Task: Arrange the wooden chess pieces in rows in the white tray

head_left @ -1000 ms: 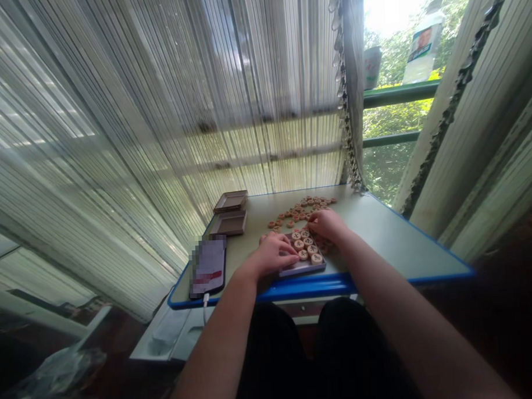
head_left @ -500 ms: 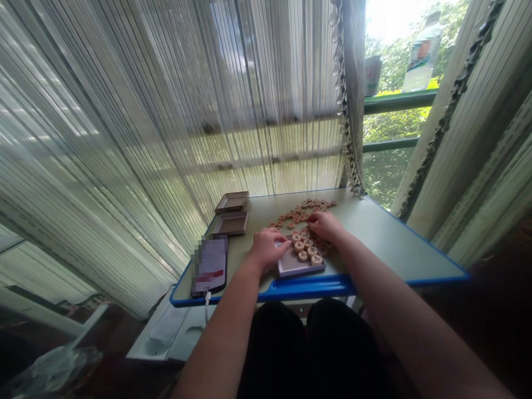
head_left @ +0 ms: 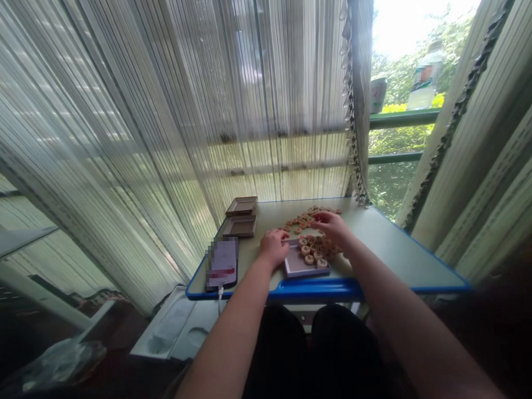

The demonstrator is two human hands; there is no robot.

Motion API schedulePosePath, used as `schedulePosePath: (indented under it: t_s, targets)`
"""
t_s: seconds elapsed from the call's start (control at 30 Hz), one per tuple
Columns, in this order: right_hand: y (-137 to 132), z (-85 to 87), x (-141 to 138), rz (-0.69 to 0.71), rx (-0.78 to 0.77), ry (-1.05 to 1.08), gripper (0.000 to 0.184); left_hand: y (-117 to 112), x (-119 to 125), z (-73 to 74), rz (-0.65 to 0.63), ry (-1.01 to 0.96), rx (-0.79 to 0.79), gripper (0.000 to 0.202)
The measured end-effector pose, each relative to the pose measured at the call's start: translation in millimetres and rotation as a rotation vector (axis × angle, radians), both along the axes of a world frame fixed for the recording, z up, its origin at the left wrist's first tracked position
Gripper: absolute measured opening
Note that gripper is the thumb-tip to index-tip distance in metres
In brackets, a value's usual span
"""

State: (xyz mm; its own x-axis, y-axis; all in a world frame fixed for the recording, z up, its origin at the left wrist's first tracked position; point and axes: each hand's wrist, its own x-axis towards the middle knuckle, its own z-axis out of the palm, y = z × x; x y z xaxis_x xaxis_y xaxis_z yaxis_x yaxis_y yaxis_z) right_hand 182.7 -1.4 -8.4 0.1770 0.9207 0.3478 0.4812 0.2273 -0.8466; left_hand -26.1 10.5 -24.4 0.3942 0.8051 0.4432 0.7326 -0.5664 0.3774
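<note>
A shallow box lies near the table's front edge, with several round Chinese chess pieces marked with dark characters in its right part. At the box's upper left corner, my left hand has its fingers bent over the rim. My right hand hovers just beyond the box's right side, thumb and fingers apart, with no piece visible between them. Beneath and beyond it, loose Chinese chess pieces are scattered over the tabletop; the palm hides some.
Two more shallow boxes, a nearer one and a farther one, sit at the table's back left. A phone with a white cable lies at front left. Curtains hang behind the blue-edged table.
My left hand has drawn back from over the box to its left rim. The right hand's fingers have spread away from the loose pieces. The view has shifted slightly.
</note>
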Motion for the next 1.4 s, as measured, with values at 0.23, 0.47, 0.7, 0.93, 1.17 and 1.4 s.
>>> schedulePosePath:
  t_s: [0.23,0.47,0.7,0.93,1.17,1.4]
  targets:
    - [-27.9,1.4,3.6,0.039,0.004,0.196,0.03,7.8,0.8,-3.1,-0.038,-0.028,-0.049,0.03]
    - [-23.1,-16.3,4.2,-0.137,-0.011,-0.059,0.02,17.8,3.0,0.7,0.019,-0.022,-0.059,0.031]
    - [-21.4,-21.2,2.7,-0.118,-0.07,-0.142,0.035,16.4,0.9,-3.6,0.033,-0.056,-0.045,0.031]
    - [-19.5,-24.8,5.1,-0.178,0.007,-0.436,0.028,21.2,0.9,-5.6,0.047,-0.072,0.013,0.033]
    - [-27.2,-16.3,-0.1,-0.124,0.057,-0.346,0.028,20.4,1.3,-3.2,0.084,-0.096,0.062,0.028]
    - [-34.1,-11.2,-10.3,0.081,0.1,-0.297,0.027,-3.6,-1.0,9.7,-0.107,-0.157,0.167,0.016]
